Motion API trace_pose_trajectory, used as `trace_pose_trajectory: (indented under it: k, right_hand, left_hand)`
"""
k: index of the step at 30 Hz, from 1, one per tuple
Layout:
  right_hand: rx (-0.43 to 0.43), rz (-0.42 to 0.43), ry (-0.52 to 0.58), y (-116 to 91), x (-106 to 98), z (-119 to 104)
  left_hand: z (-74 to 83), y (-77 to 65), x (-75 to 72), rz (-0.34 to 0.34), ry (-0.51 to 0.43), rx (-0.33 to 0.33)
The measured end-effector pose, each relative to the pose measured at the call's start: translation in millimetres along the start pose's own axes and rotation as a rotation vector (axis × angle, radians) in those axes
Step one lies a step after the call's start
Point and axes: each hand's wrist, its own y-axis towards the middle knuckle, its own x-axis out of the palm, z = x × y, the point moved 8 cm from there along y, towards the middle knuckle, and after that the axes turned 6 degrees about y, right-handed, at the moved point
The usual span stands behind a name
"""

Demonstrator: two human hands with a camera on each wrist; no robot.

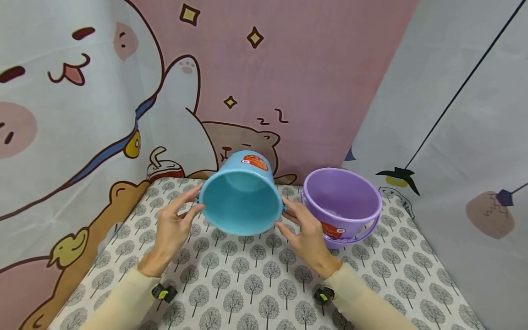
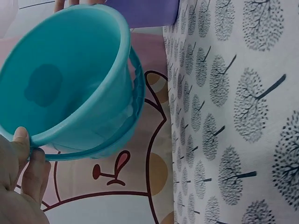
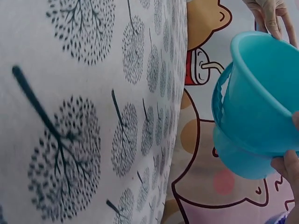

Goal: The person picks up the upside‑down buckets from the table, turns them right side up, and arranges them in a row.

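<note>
A light blue bucket (image 1: 243, 201) is held up off the table, tipped so its mouth faces me. At its left rim my left hand (image 1: 175, 224) pinches the edge by the handle mount, thumb at the rim. On the opposite side my right hand (image 1: 305, 233) grips the rim the same way. The blue handle (image 2: 135, 88) hangs under the bucket in the left wrist view. An orange-red label (image 1: 255, 161) shows on the bucket's upper side. A purple bucket (image 1: 342, 197) stands upright on the table to the right, just beyond my right hand.
The table is covered by a white cloth with grey tree prints (image 1: 247, 284). A cartoon-printed curtain (image 1: 313, 91) hangs behind the table and along both sides. The purple bucket's handle (image 1: 363, 233) droops over its front.
</note>
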Motion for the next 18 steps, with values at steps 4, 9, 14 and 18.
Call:
trace_pose_trajectory:
  k: [4, 9, 14, 18]
  right_hand:
    - [-0.017, -0.052, -0.040, 2, -1, -2]
    - [-0.019, -0.082, -0.053, 3, -1, -3]
    - [-0.034, -0.065, -0.072, 3, -2, -3]
    - [-0.052, -0.048, -0.090, 4, -4, -3]
  left_hand:
    - [4.6, 2.9, -2.9, 0.003, 0.030, 0.010]
    - [9.5, 6.1, -4.8, 0.000, 0.062, 0.019]
    - [14.2, 9.6, -6.0, -0.014, 0.094, 0.024]
    - [17.7, 13.5, -7.4, -0.024, 0.113, 0.041]
